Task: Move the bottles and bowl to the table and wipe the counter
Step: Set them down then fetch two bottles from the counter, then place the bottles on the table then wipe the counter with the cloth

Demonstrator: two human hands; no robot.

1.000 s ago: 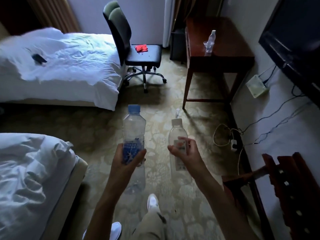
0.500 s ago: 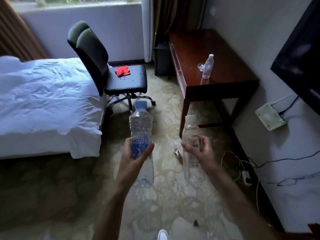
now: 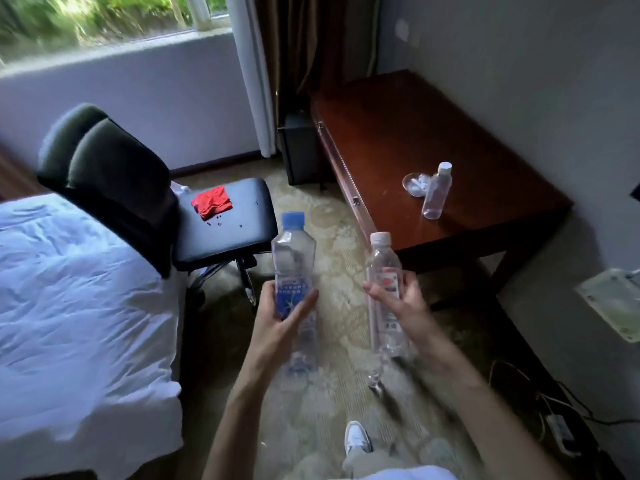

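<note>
Left hand [image 3: 277,317]: fingers curled round the label band of the blue-capped bottle [image 3: 294,271], thumb across its front; bottle upright, cap at 12 o'clock from the hand. Right hand [image 3: 398,299]: fingers pinch the white-capped bottle [image 3: 384,289] at its label, upright, body hanging below the grip. Both held over carpet. Desk [image 3: 398,140] at 1 o'clock carries a small clear bottle [image 3: 437,192] touching a glass bowl [image 3: 415,183]. Red cloth [image 3: 212,203] on chair seat [image 3: 225,223], 11 o'clock.
</note>
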